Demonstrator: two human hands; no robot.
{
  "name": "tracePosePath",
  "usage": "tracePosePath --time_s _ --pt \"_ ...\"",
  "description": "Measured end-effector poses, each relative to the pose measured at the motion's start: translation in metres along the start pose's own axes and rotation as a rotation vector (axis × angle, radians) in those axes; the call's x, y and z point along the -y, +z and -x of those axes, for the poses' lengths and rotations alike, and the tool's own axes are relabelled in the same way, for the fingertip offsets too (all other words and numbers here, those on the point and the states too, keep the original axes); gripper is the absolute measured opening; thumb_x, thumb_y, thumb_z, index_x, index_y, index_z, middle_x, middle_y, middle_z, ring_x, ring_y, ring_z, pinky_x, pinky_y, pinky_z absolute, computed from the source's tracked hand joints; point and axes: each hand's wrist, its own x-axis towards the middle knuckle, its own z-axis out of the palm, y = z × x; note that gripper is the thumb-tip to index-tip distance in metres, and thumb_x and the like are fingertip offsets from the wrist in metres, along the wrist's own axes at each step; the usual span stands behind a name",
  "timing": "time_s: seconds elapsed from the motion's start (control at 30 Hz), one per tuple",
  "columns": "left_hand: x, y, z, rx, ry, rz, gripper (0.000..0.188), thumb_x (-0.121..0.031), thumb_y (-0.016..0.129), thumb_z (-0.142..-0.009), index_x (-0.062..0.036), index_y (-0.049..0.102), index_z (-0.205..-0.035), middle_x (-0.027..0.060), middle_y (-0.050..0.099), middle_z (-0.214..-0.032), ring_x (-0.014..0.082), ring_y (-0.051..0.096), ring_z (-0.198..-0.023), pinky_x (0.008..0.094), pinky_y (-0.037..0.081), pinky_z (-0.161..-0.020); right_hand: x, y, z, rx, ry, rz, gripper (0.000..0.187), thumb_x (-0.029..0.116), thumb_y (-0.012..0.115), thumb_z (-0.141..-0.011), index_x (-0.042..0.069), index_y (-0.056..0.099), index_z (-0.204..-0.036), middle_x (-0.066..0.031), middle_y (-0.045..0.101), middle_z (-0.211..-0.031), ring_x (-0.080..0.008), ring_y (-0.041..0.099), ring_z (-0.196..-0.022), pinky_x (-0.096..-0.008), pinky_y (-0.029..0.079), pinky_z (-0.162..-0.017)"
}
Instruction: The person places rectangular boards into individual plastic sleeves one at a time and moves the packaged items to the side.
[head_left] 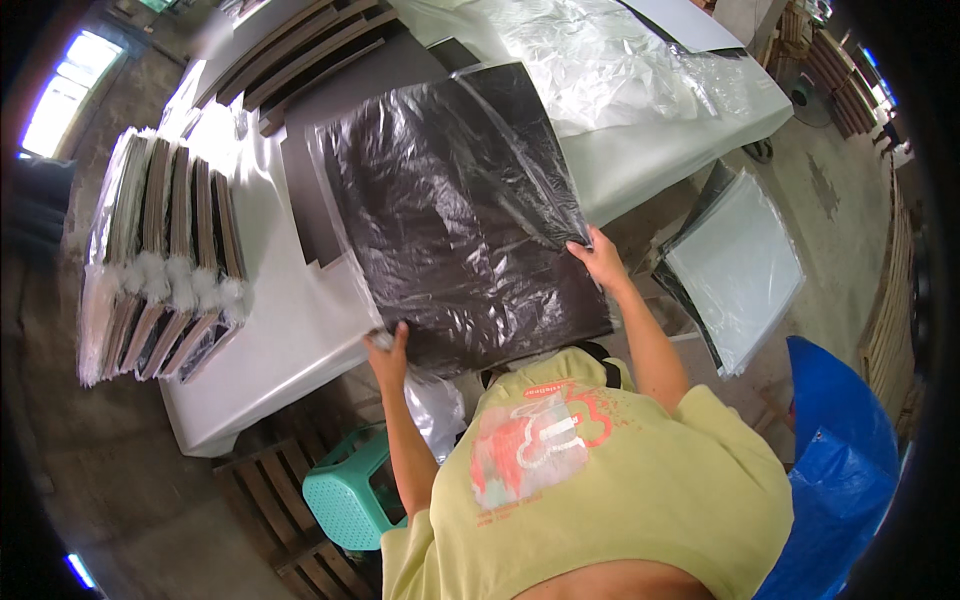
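A large black rectangular sheet in a clear plastic bag (450, 220) lies tilted across the near edge of the white-covered table (280, 340). With thumb and fingers, my left hand (388, 352) pinches its near left corner, where loose clear film bunches. My right hand (600, 262) grips its right edge, thumb on top. The plastic is wrinkled and shiny, and it reaches past the sheet along the left side. Beneath and beyond the bagged sheet are bare dark sheets (310, 200).
Bundles of wrapped boards (165, 260) stack at the table's left end. Further dark boards (300, 55) lie at the back. Clear plastic bags (590, 65) are heaped at the far right. Wrapped pale sheets (735, 270) lie lower right. A green stool (350, 490), wooden pallet (275, 500) and blue tarpaulin (840, 460) are nearby.
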Motion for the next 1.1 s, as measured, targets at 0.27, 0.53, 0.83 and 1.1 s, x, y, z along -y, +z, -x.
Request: tracePosePath --time_s 0.27,0.53,0.83,1.1 --pt "-0.05 -0.023 0.07 0.549 0.25 0.109 0.025 -0.019 0.062 -0.078 0.0023 0.053 -0.088 0.0147 0.053 -0.061 0.0132 0.047 -0.056 0.0311 0.038 -0.05 0.025 -0.08 0.073 -0.265 -0.018 -0.132 0.026 0.016 0.06 -0.08 -0.004 0.049 -0.094 -0.0106 0.055 -0.08 -0.0127 0.047 -0.071 -0.0243 0.039 -0.066" --pt "-0.112 0.106 0.093 0.925 0.523 -0.135 0.017 -0.019 0.057 -0.08 -0.0044 0.055 -0.088 0.0179 0.058 -0.065 0.0328 0.058 -0.058 0.0387 0.044 -0.054 -0.037 -0.202 0.185 -0.74 0.314 -0.355 0.035 0.012 0.058 -0.081 -0.004 0.047 -0.11 -0.0067 0.056 -0.099 -0.0115 0.051 -0.088 -0.0241 0.04 -0.078" --pt "-0.242 0.226 0.075 1.17 0.589 -0.242 0.021 -0.023 0.045 -0.088 -0.0083 0.057 -0.095 0.0086 0.061 -0.063 0.0222 0.059 -0.058 0.0325 0.044 -0.056 -0.199 -0.292 0.249 -1.213 0.538 -0.429 0.033 0.018 0.065 -0.077 0.001 0.056 -0.105 -0.0026 0.057 -0.092 -0.0133 0.049 -0.084 -0.026 0.037 -0.078" --pt "-0.201 0.215 0.067 1.173 0.574 -0.417 0.017 -0.022 0.048 -0.084 -0.0108 0.057 -0.095 0.0107 0.061 -0.066 0.0301 0.06 -0.067 0.0386 0.045 -0.059 -0.279 -0.333 0.226 -1.233 0.809 -0.339 0.029 0.014 0.062 -0.079 0.002 0.056 -0.105 -0.0045 0.058 -0.097 -0.0137 0.051 -0.088 -0.0248 0.036 -0.079"
